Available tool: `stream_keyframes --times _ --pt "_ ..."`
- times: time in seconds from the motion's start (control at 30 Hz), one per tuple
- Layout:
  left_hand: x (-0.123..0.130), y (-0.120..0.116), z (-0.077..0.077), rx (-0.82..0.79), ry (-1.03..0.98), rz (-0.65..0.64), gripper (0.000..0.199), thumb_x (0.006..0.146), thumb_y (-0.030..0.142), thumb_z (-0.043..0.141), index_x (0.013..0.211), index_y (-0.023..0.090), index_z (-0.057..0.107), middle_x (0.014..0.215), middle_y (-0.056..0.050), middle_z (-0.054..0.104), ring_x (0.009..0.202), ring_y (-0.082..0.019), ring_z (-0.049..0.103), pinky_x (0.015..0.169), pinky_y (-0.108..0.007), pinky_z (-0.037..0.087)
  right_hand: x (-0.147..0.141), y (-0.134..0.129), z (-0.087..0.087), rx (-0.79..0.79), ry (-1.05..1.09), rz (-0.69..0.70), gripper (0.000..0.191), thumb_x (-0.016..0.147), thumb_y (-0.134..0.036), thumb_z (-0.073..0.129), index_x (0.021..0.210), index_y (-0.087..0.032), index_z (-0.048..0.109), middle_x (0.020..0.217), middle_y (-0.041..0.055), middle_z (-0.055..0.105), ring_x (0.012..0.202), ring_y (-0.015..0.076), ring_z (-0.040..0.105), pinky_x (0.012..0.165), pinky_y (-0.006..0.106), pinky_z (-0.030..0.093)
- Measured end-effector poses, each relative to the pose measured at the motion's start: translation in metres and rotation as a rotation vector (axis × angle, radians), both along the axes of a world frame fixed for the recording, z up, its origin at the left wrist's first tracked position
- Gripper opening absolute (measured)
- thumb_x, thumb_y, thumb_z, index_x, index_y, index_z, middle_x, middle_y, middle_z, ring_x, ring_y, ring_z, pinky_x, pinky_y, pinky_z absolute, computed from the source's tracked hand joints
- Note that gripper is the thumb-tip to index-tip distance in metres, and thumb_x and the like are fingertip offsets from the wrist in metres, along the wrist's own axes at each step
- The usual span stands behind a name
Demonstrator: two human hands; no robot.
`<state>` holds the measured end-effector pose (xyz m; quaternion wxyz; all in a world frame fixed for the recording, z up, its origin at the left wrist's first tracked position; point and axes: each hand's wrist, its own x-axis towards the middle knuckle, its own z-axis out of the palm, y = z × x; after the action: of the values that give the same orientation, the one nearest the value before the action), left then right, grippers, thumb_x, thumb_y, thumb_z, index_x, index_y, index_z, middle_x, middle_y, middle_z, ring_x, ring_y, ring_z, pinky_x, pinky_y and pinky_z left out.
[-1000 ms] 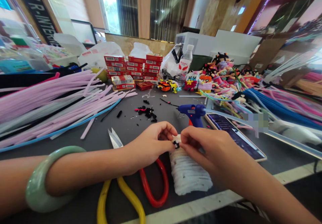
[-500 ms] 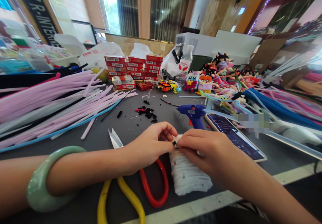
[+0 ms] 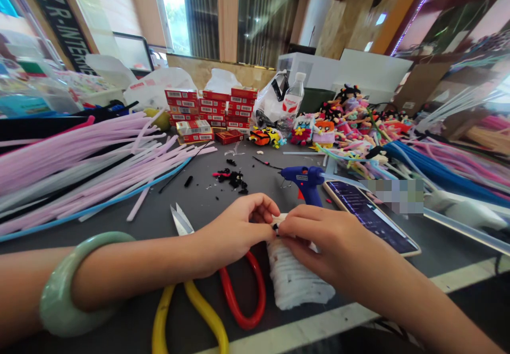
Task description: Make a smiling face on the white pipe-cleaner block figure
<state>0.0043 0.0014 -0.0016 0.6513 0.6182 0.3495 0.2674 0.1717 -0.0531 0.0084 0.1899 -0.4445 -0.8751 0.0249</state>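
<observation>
A white ribbed piece (image 3: pixel 297 277) lies near the table's front edge, its upper end between my hands. My left hand (image 3: pixel 243 229), with a green bangle on the wrist, is closed at that end, thumb and fingers near a small black piece (image 3: pixel 275 227). My right hand (image 3: pixel 324 232) pinches at the same black piece from the right and rests over the white piece. Scissors with red handles (image 3: pixel 255 295) lie partly under my left forearm, beside a tool with yellow handles (image 3: pixel 207 317).
A blue glue gun (image 3: pixel 306 180) stands beyond my hands, next to a phone (image 3: pixel 370 216). Black scraps (image 3: pixel 235 179) lie mid-table. Pipe cleaners (image 3: pixel 79 163) spread at left, red boxes (image 3: pixel 195 130) and a bottle (image 3: pixel 294 96) behind, small dolls (image 3: pixel 350 115) at right.
</observation>
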Motion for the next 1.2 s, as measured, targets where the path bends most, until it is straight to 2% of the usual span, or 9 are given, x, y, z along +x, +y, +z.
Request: stream_keyframes --times 0.2,0.33,0.8,0.97,1.07,1.2 --pt "-0.0012 -0.0003 0.0003 -0.014 -0.004 -0.002 0.019 0.061 0.015 0.061 0.077 0.016 0.051 0.071 0.005 0.05 0.07 -0.011 0.046 0.067 -0.026 0.035 -0.0014 0.0014 0.0021 0.061 0.02 0.015 0.016 0.086 -0.009 0.05 0.086 -0.018 0.064 0.076 0.0009 0.064 0.063 0.0125 0.059 0.058 0.023 0.042" --pt "-0.0008 0.0004 -0.0006 -0.001 0.0 0.003 0.018 0.06 0.015 0.061 0.076 0.017 0.051 0.071 0.005 0.049 0.07 -0.011 0.045 0.066 -0.026 0.035 -0.0012 0.0005 0.0019 0.011 -0.003 0.012 0.016 0.087 -0.011 0.05 0.083 -0.017 0.064 0.079 0.0024 0.064 0.068 0.0141 0.061 0.062 0.025 0.044" --pt "-0.0012 -0.0006 0.0002 -0.017 0.0 0.004 0.018 0.062 0.013 0.062 0.075 0.017 0.051 0.071 0.005 0.049 0.069 -0.011 0.045 0.065 -0.025 0.035 -0.0015 -0.0001 0.0034 -0.042 -0.016 0.004 0.019 0.085 -0.008 0.047 0.084 -0.017 0.063 0.082 0.0036 0.063 0.069 0.0148 0.06 0.063 0.027 0.045" --pt "-0.0009 -0.0009 0.0007 -0.014 0.006 -0.004 0.018 0.063 0.014 0.062 0.076 0.017 0.05 0.071 0.005 0.049 0.069 -0.011 0.045 0.065 -0.025 0.034 -0.0007 -0.0015 0.0035 -0.003 -0.006 -0.009 0.024 0.085 -0.006 0.044 0.093 -0.017 0.064 0.081 0.0034 0.063 0.067 0.0149 0.06 0.06 0.027 0.044" --pt "-0.0003 -0.001 0.0008 -0.013 0.001 0.007 0.017 0.063 0.014 0.061 0.076 0.017 0.05 0.072 0.005 0.049 0.07 -0.012 0.046 0.067 -0.026 0.035 -0.0009 -0.0003 0.0032 -0.026 -0.011 0.003 0.022 0.086 -0.007 0.044 0.088 -0.017 0.064 0.083 0.004 0.063 0.07 0.0156 0.061 0.062 0.028 0.045" --pt "0.0003 -0.0005 0.0011 -0.019 0.022 0.018 0.015 0.064 0.011 0.058 0.076 0.017 0.051 0.07 0.005 0.049 0.069 -0.012 0.045 0.065 -0.026 0.034 -0.001 0.0004 0.003 -0.037 0.002 -0.008 0.025 0.086 -0.007 0.044 0.096 -0.018 0.064 0.084 0.0038 0.064 0.07 0.0157 0.062 0.062 0.028 0.045"
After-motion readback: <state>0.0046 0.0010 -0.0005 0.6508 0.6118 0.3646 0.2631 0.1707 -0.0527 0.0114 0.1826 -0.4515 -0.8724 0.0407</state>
